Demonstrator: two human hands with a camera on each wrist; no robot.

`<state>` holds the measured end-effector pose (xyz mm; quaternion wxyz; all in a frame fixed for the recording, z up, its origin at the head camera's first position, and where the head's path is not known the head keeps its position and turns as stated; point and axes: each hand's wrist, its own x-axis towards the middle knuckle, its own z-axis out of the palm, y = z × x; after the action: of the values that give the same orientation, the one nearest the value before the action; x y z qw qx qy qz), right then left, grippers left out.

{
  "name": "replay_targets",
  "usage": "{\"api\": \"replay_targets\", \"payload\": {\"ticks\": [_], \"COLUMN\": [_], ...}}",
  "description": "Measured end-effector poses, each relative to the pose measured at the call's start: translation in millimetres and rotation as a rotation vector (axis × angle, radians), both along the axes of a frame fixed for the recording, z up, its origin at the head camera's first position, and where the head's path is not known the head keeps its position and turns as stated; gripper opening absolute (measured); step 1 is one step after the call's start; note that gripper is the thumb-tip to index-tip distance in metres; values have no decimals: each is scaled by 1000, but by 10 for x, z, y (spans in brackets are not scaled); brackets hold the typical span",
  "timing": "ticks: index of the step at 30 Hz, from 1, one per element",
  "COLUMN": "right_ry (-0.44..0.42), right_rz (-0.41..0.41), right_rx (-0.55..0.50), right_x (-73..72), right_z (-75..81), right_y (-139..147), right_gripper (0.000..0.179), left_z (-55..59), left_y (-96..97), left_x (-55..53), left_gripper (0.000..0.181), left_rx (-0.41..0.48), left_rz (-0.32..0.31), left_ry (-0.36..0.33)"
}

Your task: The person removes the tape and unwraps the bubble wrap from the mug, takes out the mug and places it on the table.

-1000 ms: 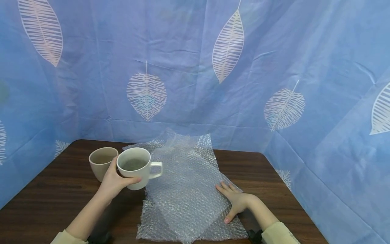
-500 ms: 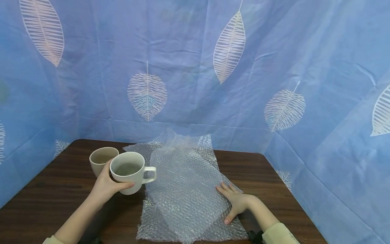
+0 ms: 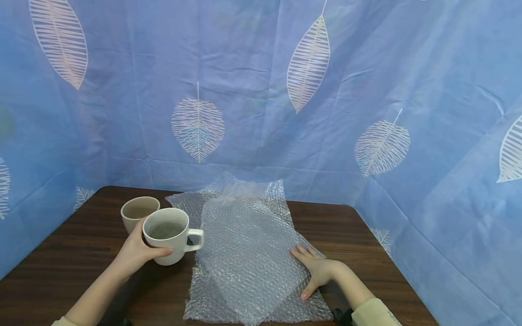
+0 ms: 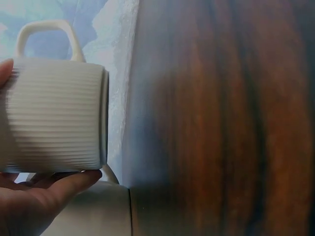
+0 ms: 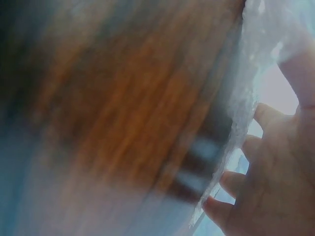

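My left hand (image 3: 136, 253) grips a white ribbed mug (image 4: 59, 115) round its body, thumb on the near side, the other fingers behind it. The mug's handle (image 3: 197, 240) points right, toward the plastic sheets. Behind the held mug, a second, beige mug (image 3: 132, 213) stands on the table, partly covered by my hand and the white mug in the head view. Layered bubble wrap (image 3: 248, 253) lies flat over the middle of the table. Fingers spread, my right hand (image 3: 314, 269) rests on the wrap's right edge.
The dark wooden table (image 3: 334, 235) has rounded far corners. Blue curtain fabric (image 3: 253, 90) with white leaf prints hangs close behind it and along both sides. One corner of the bubble wrap stretches to the table's far edge.
My left hand has carried the white mug left and toward me, away from over the bubble wrap's edge. The right hand and the wrap have stayed in place.
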<state>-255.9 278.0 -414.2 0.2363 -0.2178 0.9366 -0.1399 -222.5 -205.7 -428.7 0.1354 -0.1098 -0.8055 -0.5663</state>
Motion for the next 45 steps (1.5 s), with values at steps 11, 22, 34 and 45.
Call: {"api": "replay_targets", "payload": {"ticks": [11,22,34,45], "right_ry": [4,11,13,15], "right_rz": [3,-8,1,12], "right_rx": [-11,-3,-2,-22], "right_x": [6,10,-5,10], "right_z": [-2,-13,-14,14], "right_y": [5,2,-16,-10], "right_gripper": [121,122,122,121], "left_z": [-50,-99,-128,-109], "left_y": [-77,-154,-209,-213], "left_x": [-10,-31,-63,-56], "left_gripper": [105,105,110,105], "left_rx": [-14,-50,-53,-113], "left_rz": [-26,-45,-74,-106], "left_ry": [-44,-69,-102,-43]}}
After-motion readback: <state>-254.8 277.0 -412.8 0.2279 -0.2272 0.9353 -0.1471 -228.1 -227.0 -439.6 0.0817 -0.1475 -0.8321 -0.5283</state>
